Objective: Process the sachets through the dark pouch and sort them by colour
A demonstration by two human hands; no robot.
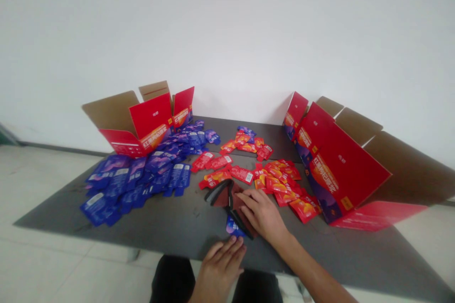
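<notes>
My right hand (263, 213) is closed, its fingers pinching a dark-edged, reddish-brown object (222, 194) with two spread panels, something like an opened wallet; its exact kind is unclear. Beneath its near end, a blue packet (232, 226) lies partly covered on the grey table. At the table's front edge, my left hand (223, 258) lies palm down with fingers stretched out, the tips against the near end of that blue packet. Just beyond the object are several red-orange packets (215, 178), and a larger heap of red-orange packets (280, 182) spreads beyond my right hand.
A wide pile of blue packets (135, 179) covers the left of the grey table (199, 232). Behind it stands an open red carton (152, 120). More open red cartons (334, 165) line the right side, flaps outward. A white wall (227, 37) rises behind the table.
</notes>
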